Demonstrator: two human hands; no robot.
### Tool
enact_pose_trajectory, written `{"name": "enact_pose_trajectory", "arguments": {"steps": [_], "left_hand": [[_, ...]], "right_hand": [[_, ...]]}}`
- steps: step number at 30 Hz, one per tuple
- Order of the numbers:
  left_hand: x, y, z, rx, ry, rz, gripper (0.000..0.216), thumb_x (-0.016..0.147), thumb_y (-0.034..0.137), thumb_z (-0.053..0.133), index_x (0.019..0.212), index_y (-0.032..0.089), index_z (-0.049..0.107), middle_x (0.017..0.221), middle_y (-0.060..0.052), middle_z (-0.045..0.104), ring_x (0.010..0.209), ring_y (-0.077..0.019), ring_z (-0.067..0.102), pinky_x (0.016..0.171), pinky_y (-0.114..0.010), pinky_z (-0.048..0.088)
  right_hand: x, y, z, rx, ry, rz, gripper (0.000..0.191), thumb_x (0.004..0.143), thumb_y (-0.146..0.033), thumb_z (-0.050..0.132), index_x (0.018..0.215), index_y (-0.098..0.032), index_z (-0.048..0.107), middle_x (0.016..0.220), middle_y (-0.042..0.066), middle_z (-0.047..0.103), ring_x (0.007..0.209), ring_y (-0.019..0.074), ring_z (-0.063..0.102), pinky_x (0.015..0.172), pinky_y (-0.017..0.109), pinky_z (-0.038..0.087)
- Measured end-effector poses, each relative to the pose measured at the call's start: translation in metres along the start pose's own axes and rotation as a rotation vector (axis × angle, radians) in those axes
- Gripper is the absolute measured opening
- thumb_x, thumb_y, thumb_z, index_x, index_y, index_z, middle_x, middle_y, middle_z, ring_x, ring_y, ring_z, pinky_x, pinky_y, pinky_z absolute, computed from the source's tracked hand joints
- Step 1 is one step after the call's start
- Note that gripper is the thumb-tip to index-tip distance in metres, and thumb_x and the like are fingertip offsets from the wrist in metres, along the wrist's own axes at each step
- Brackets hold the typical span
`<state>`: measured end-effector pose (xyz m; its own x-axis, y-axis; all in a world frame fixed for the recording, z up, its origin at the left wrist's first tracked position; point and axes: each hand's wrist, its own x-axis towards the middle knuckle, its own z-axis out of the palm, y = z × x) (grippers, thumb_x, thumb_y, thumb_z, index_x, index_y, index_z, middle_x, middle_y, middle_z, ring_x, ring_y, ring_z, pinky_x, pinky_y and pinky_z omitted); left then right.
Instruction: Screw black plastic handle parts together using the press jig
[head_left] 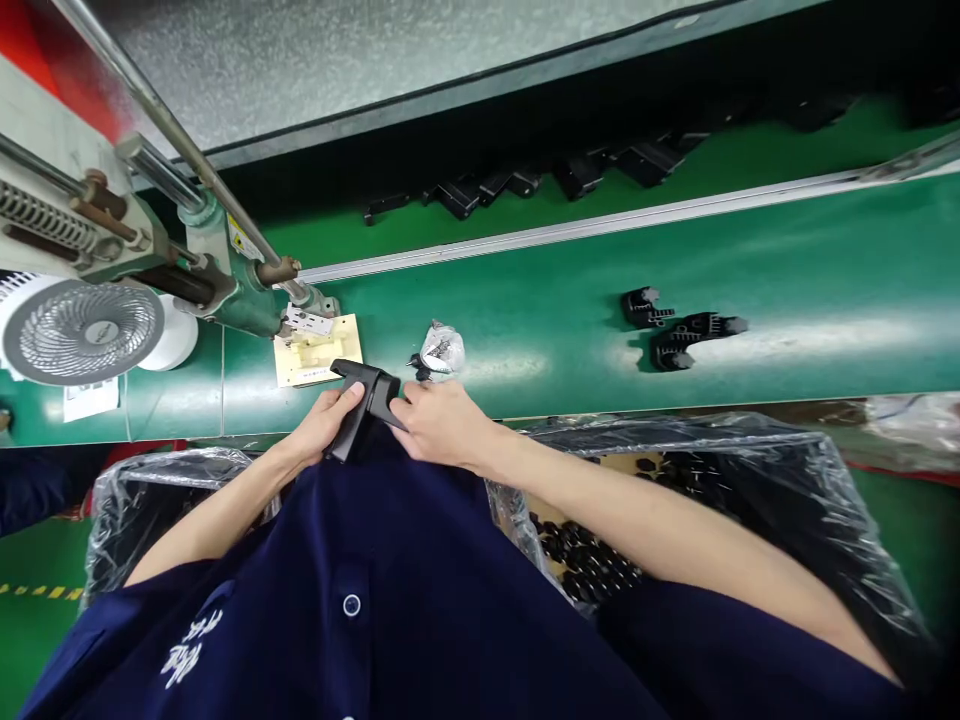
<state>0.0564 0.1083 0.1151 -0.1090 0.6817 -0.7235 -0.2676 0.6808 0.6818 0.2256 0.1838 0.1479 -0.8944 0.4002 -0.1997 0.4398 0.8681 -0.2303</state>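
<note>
A black T-shaped plastic part point(365, 405) is held in front of my chest, just off the bench's near edge. My left hand point(325, 418) grips its long piece, thumb on top. My right hand point(442, 420) has its fingers closed round the shorter piece at the right. Beyond the part lies a cream fixture block point(319, 352) under the press point(232, 275). A small clear plastic bag point(443, 348) with dark bits in it rests on the green bench just past my right hand, beside a small black piece point(420, 368).
Several black toothed parts point(686, 338) lie on the bench at the right. More black parts point(577, 178) lie past the white rail point(525, 228). A fan point(84, 330) stands at the left. Plastic-lined bins point(817, 470) sit below the near edge, the right one holding black pieces.
</note>
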Motion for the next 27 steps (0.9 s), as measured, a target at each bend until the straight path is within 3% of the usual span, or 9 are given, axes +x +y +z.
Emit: {"name": "enact_pose_trajectory", "arguments": {"steps": [4,9,11,13,16,19,22,24,27], "left_hand": [[0.009,0.005,0.007,-0.086,0.057,-0.104,0.048,0.063,0.062,0.07,0.07,0.016,0.062,0.053,0.001,0.057,0.045,-0.0124,0.052,0.047,-0.024,0.042],[0.013,0.008,0.024,-0.167,0.061,-0.296,0.041,0.072,0.056,0.066,0.071,0.015,0.062,0.057,-0.003,0.061,0.048,-0.0136,0.056,0.048,-0.025,0.045],[0.013,0.01,0.029,-0.154,0.11,-0.223,0.043,0.072,0.057,0.066,0.073,0.015,0.063,0.059,-0.003,0.062,0.05,-0.0142,0.057,0.049,-0.025,0.045],[0.014,0.014,0.033,-0.124,0.21,-0.025,0.045,0.068,0.06,0.068,0.074,0.015,0.064,0.061,-0.002,0.063,0.055,-0.0139,0.058,0.052,-0.024,0.045],[0.019,0.021,0.034,-0.056,0.298,0.236,0.048,0.066,0.062,0.068,0.073,0.015,0.065,0.068,-0.002,0.065,0.066,-0.0142,0.06,0.06,-0.023,0.046],[0.03,0.026,0.032,0.018,0.292,0.279,0.05,0.069,0.062,0.066,0.079,0.013,0.066,0.072,-0.003,0.067,0.071,-0.0158,0.062,0.063,-0.024,0.048],[0.05,0.029,0.033,0.019,0.348,0.229,0.054,0.071,0.063,0.062,0.084,0.011,0.066,0.071,-0.006,0.067,0.07,-0.0184,0.063,0.062,-0.026,0.05],[0.068,0.029,0.037,-0.013,0.406,0.248,0.055,0.074,0.065,0.057,0.086,0.011,0.065,0.075,-0.007,0.068,0.073,-0.0197,0.065,0.065,-0.028,0.052],[0.092,0.019,0.047,-0.036,0.45,0.311,0.054,0.08,0.064,0.049,0.09,0.013,0.064,0.086,-0.008,0.069,0.085,-0.0205,0.065,0.075,-0.03,0.053]], "right_hand": [[0.015,0.019,-0.005,-0.061,-0.058,-0.149,0.021,0.075,-0.008,0.046,0.083,-0.007,0.066,0.078,0.019,0.065,0.067,0.0254,0.06,0.056,0.033,0.037],[0.027,0.039,0.003,0.116,-0.032,-0.232,0.019,0.062,0.0,0.05,0.051,-0.013,0.056,0.063,0.012,0.063,0.063,0.0233,0.059,0.059,0.034,0.038],[0.028,0.043,0.001,0.164,-0.026,-0.227,0.016,0.064,-0.005,0.056,0.051,-0.014,0.055,0.059,0.009,0.062,0.06,0.0215,0.058,0.059,0.033,0.038],[0.029,0.047,-0.005,0.206,0.0,-0.181,0.015,0.07,-0.02,0.06,0.057,-0.014,0.059,0.059,0.007,0.061,0.06,0.0201,0.057,0.06,0.031,0.037],[0.032,0.053,-0.012,0.258,0.068,-0.08,0.029,0.079,-0.04,0.056,0.068,-0.015,0.065,0.065,0.007,0.063,0.066,0.02,0.058,0.061,0.03,0.037],[0.044,0.068,-0.008,0.368,0.148,0.07,0.029,0.078,-0.043,0.057,0.078,-0.016,0.067,0.075,0.007,0.065,0.075,0.023,0.06,0.067,0.033,0.04],[0.058,0.083,0.012,0.682,0.272,0.274,0.047,0.067,-0.049,0.069,0.102,-0.017,0.063,0.095,0.008,0.066,0.091,0.0271,0.059,0.079,0.038,0.044],[0.062,0.082,0.032,1.08,0.365,0.38,0.066,0.064,-0.056,0.07,0.117,-0.019,0.055,0.107,0.008,0.063,0.098,0.0256,0.058,0.083,0.038,0.046],[0.059,0.061,0.069,1.701,0.35,0.47,0.068,0.072,-0.064,0.058,0.124,-0.022,0.047,0.106,0.007,0.062,0.091,0.0197,0.061,0.072,0.031,0.051]]}}
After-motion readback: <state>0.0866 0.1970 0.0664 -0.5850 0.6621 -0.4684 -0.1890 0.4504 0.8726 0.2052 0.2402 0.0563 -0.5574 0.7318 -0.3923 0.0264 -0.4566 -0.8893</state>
